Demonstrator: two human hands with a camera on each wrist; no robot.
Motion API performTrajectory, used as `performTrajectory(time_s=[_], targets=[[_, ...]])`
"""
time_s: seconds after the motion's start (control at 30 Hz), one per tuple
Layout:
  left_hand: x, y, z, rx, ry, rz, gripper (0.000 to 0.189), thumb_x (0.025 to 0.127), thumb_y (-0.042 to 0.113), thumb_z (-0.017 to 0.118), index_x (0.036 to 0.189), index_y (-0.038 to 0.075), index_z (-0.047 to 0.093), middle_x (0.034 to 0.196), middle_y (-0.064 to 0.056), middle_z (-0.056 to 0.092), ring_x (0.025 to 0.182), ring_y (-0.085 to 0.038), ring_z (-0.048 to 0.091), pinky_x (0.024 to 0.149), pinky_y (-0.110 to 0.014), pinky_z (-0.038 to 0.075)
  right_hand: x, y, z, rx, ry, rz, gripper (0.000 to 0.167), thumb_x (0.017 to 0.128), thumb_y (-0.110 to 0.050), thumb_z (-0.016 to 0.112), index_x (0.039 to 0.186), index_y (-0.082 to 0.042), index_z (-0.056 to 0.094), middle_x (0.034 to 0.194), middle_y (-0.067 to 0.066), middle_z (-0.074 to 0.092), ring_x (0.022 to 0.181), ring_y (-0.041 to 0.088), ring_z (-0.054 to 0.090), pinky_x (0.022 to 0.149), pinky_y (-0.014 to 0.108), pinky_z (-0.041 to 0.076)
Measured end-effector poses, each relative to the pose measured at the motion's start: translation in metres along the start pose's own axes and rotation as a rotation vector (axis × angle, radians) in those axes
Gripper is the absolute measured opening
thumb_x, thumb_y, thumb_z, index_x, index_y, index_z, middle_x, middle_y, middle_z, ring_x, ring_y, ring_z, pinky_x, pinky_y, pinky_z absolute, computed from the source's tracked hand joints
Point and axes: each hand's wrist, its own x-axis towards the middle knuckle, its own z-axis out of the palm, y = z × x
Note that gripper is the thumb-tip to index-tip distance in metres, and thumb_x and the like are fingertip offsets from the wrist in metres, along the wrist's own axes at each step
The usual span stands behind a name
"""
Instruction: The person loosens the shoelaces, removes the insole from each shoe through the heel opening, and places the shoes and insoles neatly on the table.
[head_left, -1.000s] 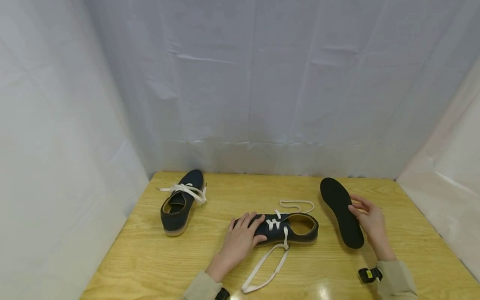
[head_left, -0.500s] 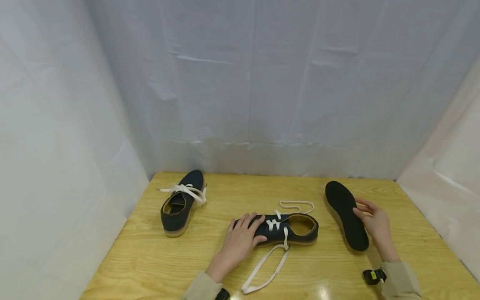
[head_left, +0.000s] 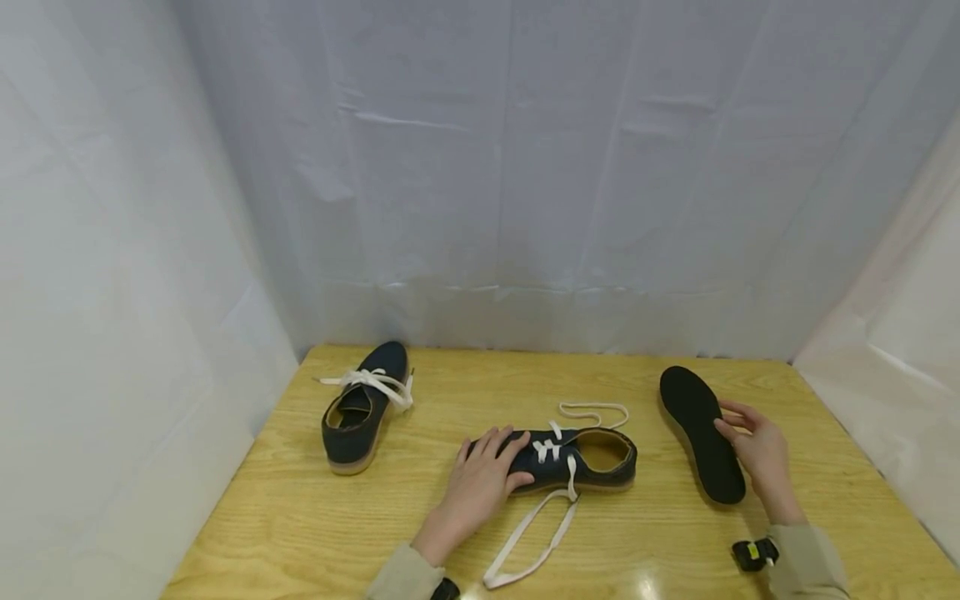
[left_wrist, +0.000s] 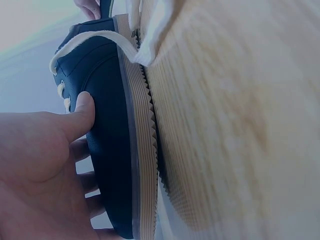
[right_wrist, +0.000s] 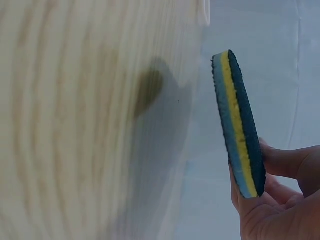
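A dark navy sneaker (head_left: 557,471) with white laces lies sideways in the middle of the table, toe to the left. My left hand (head_left: 482,481) holds its toe part, thumb on the near side and fingers over the top. In the left wrist view the thumb presses the sneaker's upper (left_wrist: 107,130), above the ridged sole. At the right, my right hand (head_left: 756,446) pinches a black insole (head_left: 701,433) by its right edge. The right wrist view shows the insole (right_wrist: 235,120) edge-on, with a yellow middle layer, raised above the tabletop and its shadow.
A second navy sneaker (head_left: 360,421) with a tied white bow stands at the left rear. One loose lace loop (head_left: 525,542) of the middle sneaker trails toward the front edge, another loose end (head_left: 596,407) lies behind it. White sheeting (head_left: 495,183) encloses the wooden table's back and sides.
The right hand has moved a little to the right and toward the front, carrying the insole along. My left hand and both sneakers have stayed in place.
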Motion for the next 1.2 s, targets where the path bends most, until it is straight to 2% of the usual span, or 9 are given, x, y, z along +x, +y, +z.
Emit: performTrajectory(time_s=[0.13,0.23,0.4,0.57,0.67,0.77,0.93,1.07,1.2], targets=[[0.000,0.000,0.000,-0.016,-0.002,-0.002,0.060,0.100,0.048,0.053,0.155,0.024,0.045,0.160,-0.010,0.038,0.147,-0.035,0.035,0.116,-0.065,0.027,0.000,0.001,-0.002,0.012,-0.006,0.005,0.044,0.102,-0.018,0.062,0.139,0.005,0.056,0.119,0.029,0.067,0.110,0.038,0.058,0.063,0.011,0.042],[0.001,0.000,0.000,-0.025,-0.003,-0.003,0.060,0.101,0.048,0.053,0.155,0.024,0.045,0.160,-0.009,0.038,0.147,-0.034,0.035,0.116,-0.065,0.026,0.000,0.002,-0.003,0.018,-0.013,0.005,0.044,0.102,-0.016,0.061,0.139,0.006,0.055,0.120,0.031,0.066,0.115,0.044,0.056,0.063,0.011,0.040],[0.001,-0.001,0.000,-0.028,-0.001,0.000,0.059,0.101,0.047,0.054,0.155,0.023,0.045,0.160,-0.010,0.038,0.147,-0.035,0.035,0.116,-0.065,0.026,0.000,0.005,-0.003,-0.011,-0.013,-0.002,0.043,0.102,-0.016,0.061,0.138,0.007,0.056,0.121,0.032,0.065,0.110,0.044,0.058,0.062,0.012,0.041],[0.001,-0.001,0.000,-0.027,0.000,-0.002,0.060,0.101,0.048,0.052,0.155,0.024,0.045,0.160,-0.009,0.038,0.147,-0.034,0.035,0.116,-0.065,0.026,0.002,0.009,-0.005,-0.034,-0.013,-0.008,0.043,0.102,-0.017,0.063,0.137,0.006,0.057,0.121,0.031,0.066,0.090,0.024,0.065,0.062,0.013,0.043],[0.000,0.000,-0.001,-0.031,0.001,-0.001,0.060,0.101,0.048,0.052,0.155,0.024,0.045,0.160,-0.010,0.038,0.147,-0.034,0.035,0.116,-0.065,0.026,0.002,0.010,-0.006,-0.028,-0.022,-0.004,0.043,0.102,-0.016,0.062,0.138,0.007,0.056,0.121,0.032,0.065,0.094,0.029,0.066,0.063,0.013,0.042],[0.000,0.001,-0.002,-0.037,0.003,0.004,0.059,0.101,0.047,0.053,0.154,0.023,0.045,0.160,-0.010,0.038,0.147,-0.035,0.035,0.116,-0.065,0.026,0.001,0.010,-0.007,-0.028,-0.024,-0.005,0.043,0.102,-0.014,0.061,0.138,0.008,0.055,0.121,0.032,0.065,0.113,0.047,0.057,0.065,0.013,0.040],[-0.001,0.001,-0.003,-0.043,0.012,0.014,0.059,0.101,0.047,0.053,0.154,0.022,0.046,0.159,-0.011,0.039,0.146,-0.036,0.036,0.115,-0.065,0.027,0.002,0.009,-0.007,-0.052,-0.029,-0.011,0.042,0.100,-0.011,0.062,0.137,0.009,0.056,0.120,0.033,0.065,0.111,0.048,0.058,0.064,0.016,0.042],[-0.001,0.000,-0.002,-0.040,0.012,0.014,0.059,0.101,0.046,0.054,0.154,0.022,0.046,0.159,-0.011,0.039,0.146,-0.036,0.036,0.115,-0.065,0.027,0.002,0.008,-0.008,-0.072,-0.062,-0.018,0.044,0.100,-0.011,0.062,0.138,0.011,0.054,0.122,0.035,0.064,0.111,0.050,0.058,0.069,0.027,0.050],[-0.001,0.000,-0.002,-0.035,0.011,0.011,0.059,0.100,0.047,0.054,0.154,0.023,0.046,0.159,-0.011,0.040,0.146,-0.036,0.036,0.115,-0.065,0.027,0.003,0.006,-0.010,-0.119,-0.086,-0.060,0.044,0.101,-0.010,0.061,0.137,0.013,0.052,0.121,0.037,0.062,0.109,0.053,0.058,0.079,0.049,0.054]])
